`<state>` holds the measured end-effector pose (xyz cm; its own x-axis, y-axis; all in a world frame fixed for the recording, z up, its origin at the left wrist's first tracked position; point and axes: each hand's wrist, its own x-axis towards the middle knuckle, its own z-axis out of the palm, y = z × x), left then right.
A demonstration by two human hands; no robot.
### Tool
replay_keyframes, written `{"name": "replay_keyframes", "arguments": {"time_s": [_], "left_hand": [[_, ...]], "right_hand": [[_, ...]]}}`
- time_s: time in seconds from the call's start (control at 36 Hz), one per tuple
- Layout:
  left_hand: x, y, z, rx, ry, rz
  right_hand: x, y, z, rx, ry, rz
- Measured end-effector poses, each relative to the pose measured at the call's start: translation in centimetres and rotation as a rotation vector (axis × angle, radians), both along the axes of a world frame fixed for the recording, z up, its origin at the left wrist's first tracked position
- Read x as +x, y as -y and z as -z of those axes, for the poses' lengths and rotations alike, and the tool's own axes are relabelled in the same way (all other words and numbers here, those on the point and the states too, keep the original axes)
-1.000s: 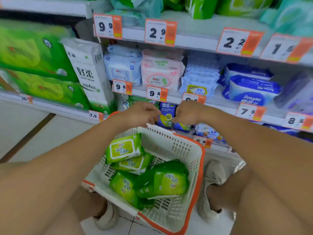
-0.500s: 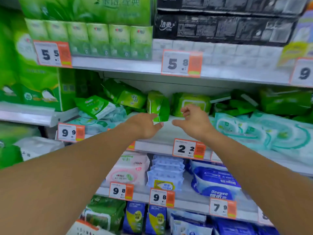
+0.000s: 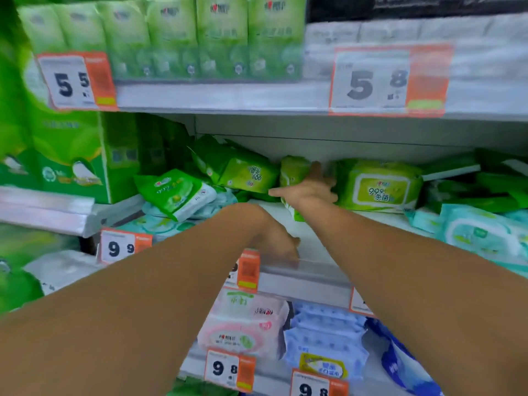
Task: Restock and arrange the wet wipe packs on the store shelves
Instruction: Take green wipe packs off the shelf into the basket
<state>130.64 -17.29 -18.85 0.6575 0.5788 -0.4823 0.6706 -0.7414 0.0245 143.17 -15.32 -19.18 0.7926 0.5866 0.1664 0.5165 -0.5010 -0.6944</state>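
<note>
Right hand spread flat against an upright green wipe pack deep on the shelf. Left hand low at the shelf lip, grip blurred, cannot tell. Probably soft, light, slick film; best pinched across the broad faces.

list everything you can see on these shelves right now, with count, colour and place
tissue packs: about six, green, top shelf left
price tags: at least six, white and orange, shelf edges
upright wipe pack: one, green, middle shelf centre
flat wipe pack: one, green, right of it
tilted wipe packs: about two, green, left of it
teal wipe packs: several, middle shelf right
pink wipe pack: one, lower shelf
blue wipe packs: a stack, beside the pink
right hand: on the upright wipe pack
left hand: at the shelf edge, blurred
</note>
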Motion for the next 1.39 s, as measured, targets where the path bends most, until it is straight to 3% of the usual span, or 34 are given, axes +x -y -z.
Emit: {"name": "replay_keyframes", "arguments": {"time_s": [0.08, 0.19, 0.36, 0.44, 0.5, 0.56, 0.64, 0.69, 0.72, 0.81, 0.94, 1.17, 1.39], "left_hand": [[0.1, -0.4, 0.1, 0.067, -0.005, 0.044], [0.0, -0.7, 0.7, 0.043, 0.011, 0.045], [-1.1, 1.1, 1.1, 0.184, 0.192, 0.003], [-3.2, 2.9, 1.7, 0.338, 0.580, -0.059], [-5.2, 3.9, 2.5, 0.335, 0.922, -0.146], [-7.4, 5.1, 2.4, 0.157, 1.261, -0.267], [-10.5, 8.0, 0.2, -0.435, 1.556, -0.508], [-12.7, 9.8, -1.1, -0.801, 1.500, -0.584], [-14.0, 10.6, -1.2, -0.853, 1.417, -0.568], [-18.1, 12.7, 1.0, -0.778, 1.226, -0.524], [-23.1, 15.8, 7.9, -0.782, 1.254, -0.639], [-27.2, 16.7, 10.9, -0.769, 1.183, -0.722], [-31.3, 15.1, 12.6, -0.773, 0.850, -0.907]], "right_hand": [[1.4, -0.7, 0.8, 0.206, -0.054, 0.054], [3.0, 1.0, -0.1, 0.317, -0.149, -0.014], [6.3, 7.9, 0.0, 0.608, -0.705, -0.054], [5.1, 13.2, -0.5, 0.626, -0.828, -0.162], [3.1, 16.6, -1.3, 0.613, -0.835, -0.240], [1.3, 19.4, -1.8, 0.583, -0.852, -0.341], [-1.9, 22.4, -1.8, 0.511, -0.861, -0.473], [-4.4, 23.9, -1.2, 0.496, -0.849, -0.548], [-5.6, 24.5, -0.6, 0.509, -0.844, -0.578], [-9.4, 26.1, 2.1, 0.539, -0.872, -0.625], [-14.7, 27.7, 7.8, 0.467, -1.029, -0.592], [-17.4, 27.8, 9.8, 0.196, -1.020, -0.694], [-22.4, 25.0, 12.6, 0.029, -0.832, -0.743]]}}
